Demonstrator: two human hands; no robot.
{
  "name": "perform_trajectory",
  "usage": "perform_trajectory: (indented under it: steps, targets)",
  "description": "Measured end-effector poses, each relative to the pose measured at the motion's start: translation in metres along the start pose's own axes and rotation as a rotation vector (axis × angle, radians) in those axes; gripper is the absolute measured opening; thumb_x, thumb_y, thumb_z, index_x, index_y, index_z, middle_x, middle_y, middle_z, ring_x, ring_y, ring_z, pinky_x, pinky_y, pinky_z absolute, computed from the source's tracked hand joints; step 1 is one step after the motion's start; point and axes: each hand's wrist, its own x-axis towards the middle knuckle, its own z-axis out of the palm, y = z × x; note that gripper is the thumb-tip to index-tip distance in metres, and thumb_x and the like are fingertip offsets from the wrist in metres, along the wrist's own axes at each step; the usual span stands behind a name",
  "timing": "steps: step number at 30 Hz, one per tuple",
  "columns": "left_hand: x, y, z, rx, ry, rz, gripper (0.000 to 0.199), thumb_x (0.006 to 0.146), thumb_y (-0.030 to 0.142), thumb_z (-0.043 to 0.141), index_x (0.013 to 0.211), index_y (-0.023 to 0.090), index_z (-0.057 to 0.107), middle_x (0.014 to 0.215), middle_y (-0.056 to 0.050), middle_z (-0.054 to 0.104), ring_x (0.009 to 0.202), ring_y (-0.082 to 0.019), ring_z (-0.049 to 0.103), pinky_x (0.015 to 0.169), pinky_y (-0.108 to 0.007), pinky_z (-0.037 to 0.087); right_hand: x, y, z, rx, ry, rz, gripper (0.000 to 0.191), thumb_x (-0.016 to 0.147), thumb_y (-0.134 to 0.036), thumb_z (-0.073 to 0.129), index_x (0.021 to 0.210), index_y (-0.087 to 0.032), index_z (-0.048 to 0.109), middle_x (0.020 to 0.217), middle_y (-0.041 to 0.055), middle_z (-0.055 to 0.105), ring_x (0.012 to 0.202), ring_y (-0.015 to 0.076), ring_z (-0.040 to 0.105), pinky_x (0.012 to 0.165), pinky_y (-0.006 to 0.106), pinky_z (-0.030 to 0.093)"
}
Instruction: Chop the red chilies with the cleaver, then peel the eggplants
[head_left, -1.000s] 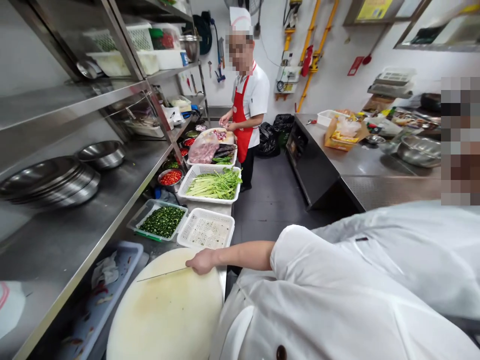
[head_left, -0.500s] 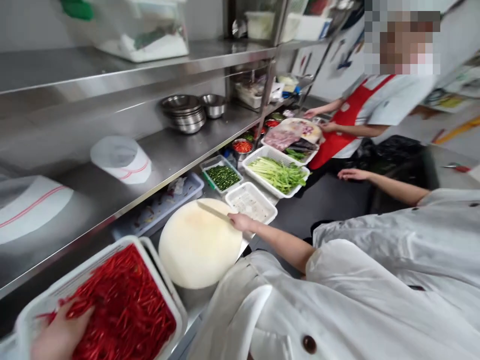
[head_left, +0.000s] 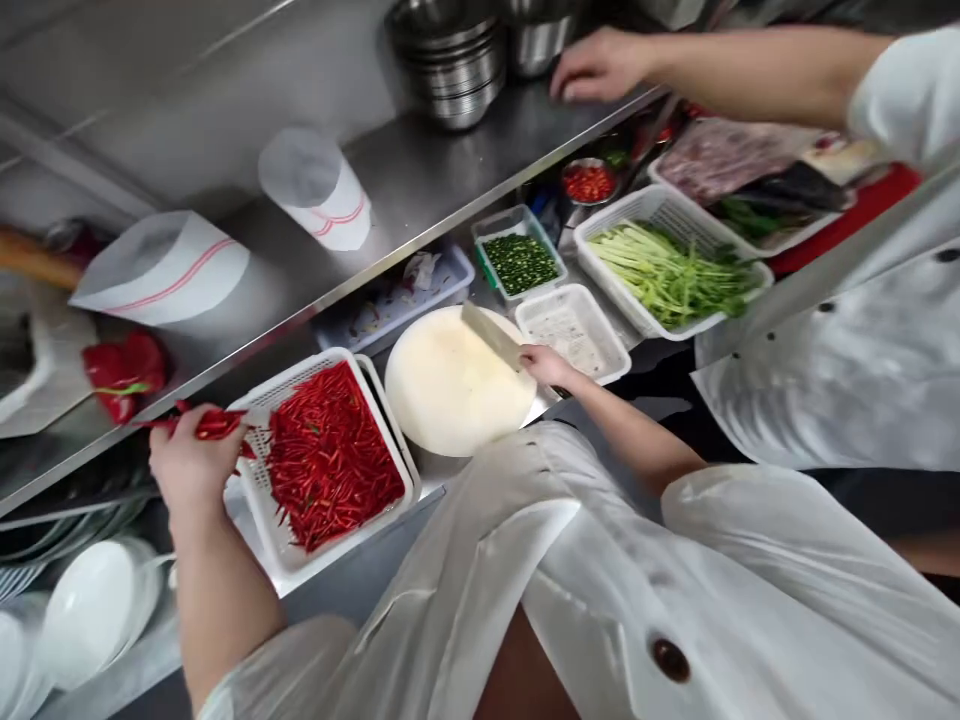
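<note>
My left hand point(head_left: 196, 455) is closed round a bunch of red chilies point(head_left: 217, 424), above the left rim of a white plastic basket point(head_left: 260, 520). A heap of long red chilies point(head_left: 330, 455) fills much of that basket. My right hand point(head_left: 546, 366) grips the handle of a cleaver point(head_left: 491, 338), whose blade lies over the right part of a round, pale cutting board point(head_left: 450, 390). Nothing else lies on the board's visible surface. Just right of the board is a shallow white tray point(head_left: 609, 345) with small scraps in it.
Behind the board stand a blue tray point(head_left: 390, 318) and a tub of chopped green pieces point(head_left: 519, 262). A basket of green stalks point(head_left: 664, 270) lies farther right. A co-worker's hand point(head_left: 604, 68) reaches over the steel shelf point(head_left: 442, 175), near stacked bowls point(head_left: 450, 70). White plates point(head_left: 94, 610) sit lower left.
My left hand has come up out of the chili heap with a bunch in its grasp. The co-worker's arm now extends over the shelf. The view has turned left and down.
</note>
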Motion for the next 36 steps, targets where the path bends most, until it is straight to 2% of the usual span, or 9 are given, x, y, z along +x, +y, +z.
perform_trajectory:
  steps: [3, 6, 8, 12, 16, 20, 28, 32, 36]
  targets:
    - [0.006, 0.038, -0.028, -0.056, 0.073, 0.155, 0.065, 0.083, 0.064, 0.07, 0.136, 0.027, 0.076, 0.115, -0.004, 0.063, 0.109, -0.026, 0.064, 0.118, -0.048, 0.054, -0.013, 0.012, 0.005, 0.296, -0.079, 0.119, 0.019, 0.098, -0.038, 0.068, 0.088, -0.023, 0.06, 0.058, -0.0045, 0.056, 0.045, 0.0129, 0.048, 0.049, 0.023, 0.036]
    - [-0.004, 0.095, -0.022, -0.153, 0.003, 0.27, 0.055, 0.09, 0.053, 0.075, 0.136, 0.024, 0.075, 0.116, -0.004, 0.062, 0.113, -0.024, 0.063, 0.119, -0.045, 0.052, -0.04, 0.018, 0.011, 0.536, -0.153, 0.24, 0.034, 0.092, -0.051, 0.075, 0.091, -0.026, 0.052, 0.058, -0.0085, 0.051, 0.04, 0.0101, 0.042, 0.042, 0.022, 0.034]
    - [-0.02, 0.146, 0.011, -0.24, -0.13, 0.341, 0.052, 0.09, 0.043, 0.079, 0.137, 0.022, 0.074, 0.121, -0.006, 0.06, 0.119, -0.026, 0.062, 0.119, -0.043, 0.051, -0.057, 0.021, 0.015, 0.596, -0.175, 0.278, 0.041, 0.089, -0.055, 0.078, 0.092, -0.027, 0.049, 0.06, -0.0097, 0.05, 0.042, 0.0094, 0.043, 0.04, 0.022, 0.035]
    - [-0.058, 0.246, 0.119, -0.413, -0.43, 0.412, 0.054, 0.09, 0.027, 0.082, 0.142, 0.015, 0.071, 0.138, -0.013, 0.056, 0.126, -0.029, 0.063, 0.12, -0.041, 0.049, -0.074, 0.029, 0.021, 0.577, -0.239, 0.317, 0.045, 0.087, -0.058, 0.079, 0.096, -0.027, 0.047, 0.061, -0.0112, 0.048, 0.043, 0.0098, 0.043, 0.039, 0.022, 0.038]
    - [-0.093, 0.306, 0.197, -0.448, -0.616, 0.413, 0.054, 0.094, 0.021, 0.078, 0.148, 0.017, 0.069, 0.146, -0.017, 0.053, 0.122, -0.03, 0.066, 0.113, -0.043, 0.052, -0.074, 0.036, 0.019, 0.503, -0.289, 0.306, 0.044, 0.09, -0.06, 0.075, 0.096, -0.027, 0.047, 0.06, -0.0108, 0.048, 0.043, 0.0102, 0.043, 0.039, 0.023, 0.039]
    - [-0.109, 0.314, 0.217, -0.432, -0.636, 0.469, 0.068, 0.094, 0.027, 0.08, 0.16, 0.023, 0.062, 0.16, -0.019, 0.046, 0.133, -0.037, 0.06, 0.114, -0.049, 0.051, -0.07, 0.041, 0.011, 0.426, -0.288, 0.249, 0.04, 0.092, -0.059, 0.071, 0.095, -0.027, 0.048, 0.06, -0.01, 0.05, 0.042, 0.0107, 0.045, 0.039, 0.023, 0.038]
    - [-0.107, 0.28, 0.198, -0.345, -0.652, 0.547, 0.076, 0.096, 0.049, 0.079, 0.167, 0.043, 0.053, 0.179, -0.005, 0.034, 0.155, -0.046, 0.037, 0.117, -0.058, 0.052, -0.062, 0.039, -0.005, 0.274, -0.254, 0.266, 0.032, 0.095, -0.057, 0.062, 0.098, -0.028, 0.049, 0.057, -0.0097, 0.049, 0.04, 0.0131, 0.047, 0.04, 0.023, 0.038]
    - [-0.105, 0.262, 0.194, -0.415, -0.549, 0.491, 0.08, 0.095, 0.062, 0.077, 0.168, 0.036, 0.053, 0.175, -0.009, 0.043, 0.155, -0.043, 0.04, 0.125, -0.056, 0.046, -0.056, 0.029, -0.015, 0.152, -0.215, 0.22, 0.025, 0.1, -0.051, 0.055, 0.095, -0.028, 0.049, 0.054, -0.0085, 0.05, 0.041, 0.0156, 0.051, 0.044, 0.024, 0.04]
    - [-0.074, 0.258, 0.198, -0.513, -0.484, 0.527, 0.073, 0.099, 0.06, 0.071, 0.16, 0.022, 0.061, 0.167, -0.015, 0.053, 0.157, -0.034, 0.043, 0.135, -0.05, 0.035, -0.052, 0.016, -0.018, 0.047, -0.12, 0.154, 0.025, 0.104, -0.05, 0.052, 0.094, -0.027, 0.053, 0.057, -0.005, 0.053, 0.049, 0.0181, 0.055, 0.052, 0.026, 0.045]
